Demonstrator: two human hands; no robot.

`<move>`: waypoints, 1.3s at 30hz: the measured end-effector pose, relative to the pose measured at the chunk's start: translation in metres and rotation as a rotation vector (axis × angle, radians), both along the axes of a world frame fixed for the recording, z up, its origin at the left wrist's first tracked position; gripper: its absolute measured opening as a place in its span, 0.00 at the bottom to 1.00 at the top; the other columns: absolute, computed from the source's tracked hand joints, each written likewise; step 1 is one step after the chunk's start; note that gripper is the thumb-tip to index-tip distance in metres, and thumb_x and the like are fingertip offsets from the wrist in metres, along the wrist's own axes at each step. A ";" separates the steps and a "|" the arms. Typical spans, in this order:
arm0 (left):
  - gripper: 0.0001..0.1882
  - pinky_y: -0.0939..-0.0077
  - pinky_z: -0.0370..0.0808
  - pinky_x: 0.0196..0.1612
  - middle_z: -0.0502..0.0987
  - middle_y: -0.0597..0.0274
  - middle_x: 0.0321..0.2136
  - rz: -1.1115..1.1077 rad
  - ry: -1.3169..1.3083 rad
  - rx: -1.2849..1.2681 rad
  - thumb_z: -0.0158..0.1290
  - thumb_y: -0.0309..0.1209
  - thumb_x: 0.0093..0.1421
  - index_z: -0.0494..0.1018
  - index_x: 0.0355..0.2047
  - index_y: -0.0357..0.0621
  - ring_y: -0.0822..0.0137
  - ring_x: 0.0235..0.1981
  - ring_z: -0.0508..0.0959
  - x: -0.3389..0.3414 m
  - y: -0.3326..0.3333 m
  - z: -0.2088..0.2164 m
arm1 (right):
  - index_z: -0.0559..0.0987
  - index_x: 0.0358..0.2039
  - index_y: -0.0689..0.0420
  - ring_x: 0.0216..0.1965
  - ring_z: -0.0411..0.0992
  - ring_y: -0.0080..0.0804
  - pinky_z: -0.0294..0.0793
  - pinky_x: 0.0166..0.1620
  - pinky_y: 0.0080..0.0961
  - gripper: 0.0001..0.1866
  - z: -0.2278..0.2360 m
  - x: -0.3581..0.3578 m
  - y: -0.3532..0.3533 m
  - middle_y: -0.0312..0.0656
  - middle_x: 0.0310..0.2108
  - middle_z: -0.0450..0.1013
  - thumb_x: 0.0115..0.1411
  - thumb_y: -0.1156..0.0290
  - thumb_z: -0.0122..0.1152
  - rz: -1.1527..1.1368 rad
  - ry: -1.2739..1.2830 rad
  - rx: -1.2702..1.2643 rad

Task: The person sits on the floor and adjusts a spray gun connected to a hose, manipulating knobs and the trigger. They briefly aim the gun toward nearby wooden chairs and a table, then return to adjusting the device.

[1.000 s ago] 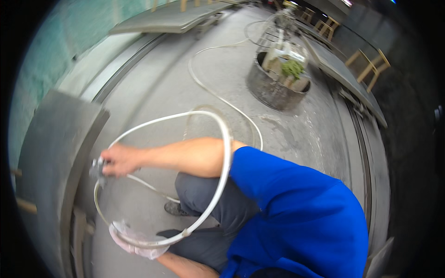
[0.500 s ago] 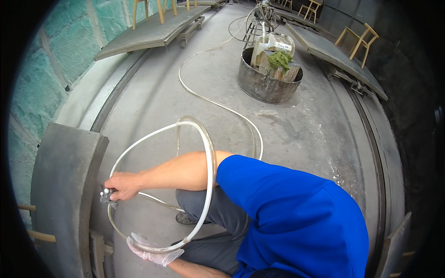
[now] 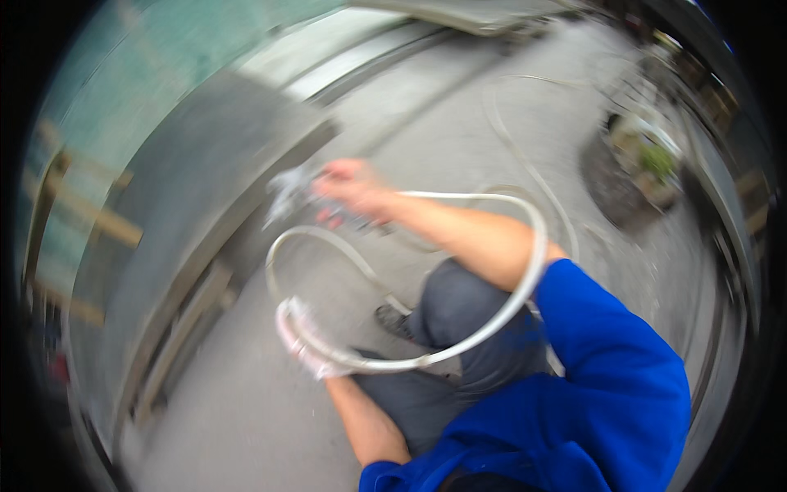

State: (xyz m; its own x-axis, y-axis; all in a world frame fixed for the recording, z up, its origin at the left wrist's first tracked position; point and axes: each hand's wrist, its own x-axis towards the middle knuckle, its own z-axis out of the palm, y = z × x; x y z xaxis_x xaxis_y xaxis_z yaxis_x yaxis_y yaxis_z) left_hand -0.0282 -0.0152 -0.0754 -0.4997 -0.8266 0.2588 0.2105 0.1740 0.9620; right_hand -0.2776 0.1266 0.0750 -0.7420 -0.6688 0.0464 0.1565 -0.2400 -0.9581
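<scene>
My bare right hand (image 3: 352, 184) is closed round a blurred, silvery spray gun (image 3: 287, 195), held out near the edge of a grey slab. A pale hose (image 3: 484, 334) sweeps in a wide loop past my right forearm and down to my left hand (image 3: 305, 343). That hand, in a thin translucent glove, grips the hose near my knee. Another curve of the hose runs between the two hands toward my shoe. Motion smears the right fingers and the gun's details.
The grey slab (image 3: 201, 156) stands at the left, with wooden chair legs (image 3: 115, 220) over it. A dark tub (image 3: 615, 184) holding a green cloth (image 3: 658, 160) sits at the right. A floor rail (image 3: 369, 64) and another platform (image 3: 467, 11) lie beyond.
The view has swung left, so the tub has shifted right and more of the slab shows. My right hand with the spray gun is farther from my left; both grips stay closed.
</scene>
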 end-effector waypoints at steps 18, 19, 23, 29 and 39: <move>0.17 0.71 0.81 0.51 0.84 0.63 0.47 0.082 0.153 0.219 0.64 0.36 0.73 0.81 0.57 0.42 0.70 0.46 0.84 -0.006 0.013 0.015 | 0.74 0.55 0.61 0.37 0.83 0.34 0.88 0.35 0.34 0.18 0.000 -0.020 0.030 0.46 0.46 0.79 0.82 0.58 0.49 0.163 -0.169 -0.167; 0.16 0.71 0.81 0.50 0.84 0.63 0.47 0.079 0.149 0.216 0.64 0.35 0.73 0.82 0.56 0.42 0.70 0.46 0.84 -0.007 0.012 0.014 | 0.74 0.55 0.61 0.37 0.83 0.34 0.88 0.35 0.34 0.18 0.001 -0.020 0.030 0.46 0.47 0.79 0.82 0.58 0.49 0.174 -0.165 -0.169; 0.15 0.72 0.82 0.51 0.84 0.63 0.47 0.068 0.147 0.179 0.64 0.33 0.73 0.82 0.56 0.42 0.70 0.46 0.84 -0.009 0.009 0.012 | 0.74 0.55 0.60 0.38 0.83 0.35 0.87 0.35 0.34 0.18 0.002 -0.019 0.031 0.45 0.47 0.79 0.82 0.57 0.49 0.202 -0.171 -0.193; 0.15 0.74 0.81 0.53 0.84 0.64 0.45 0.062 0.195 0.226 0.65 0.28 0.71 0.83 0.56 0.41 0.70 0.47 0.83 -0.006 0.013 0.014 | 0.74 0.57 0.58 0.38 0.83 0.37 0.86 0.35 0.36 0.18 -0.002 -0.022 0.031 0.46 0.47 0.80 0.81 0.56 0.50 0.241 -0.224 -0.258; 0.14 0.74 0.81 0.52 0.84 0.65 0.44 0.065 0.112 0.283 0.66 0.30 0.71 0.83 0.54 0.41 0.73 0.45 0.82 -0.006 0.013 0.024 | 0.74 0.58 0.58 0.39 0.84 0.40 0.87 0.35 0.38 0.19 -0.002 -0.025 0.033 0.49 0.49 0.81 0.81 0.55 0.49 0.325 -0.242 -0.300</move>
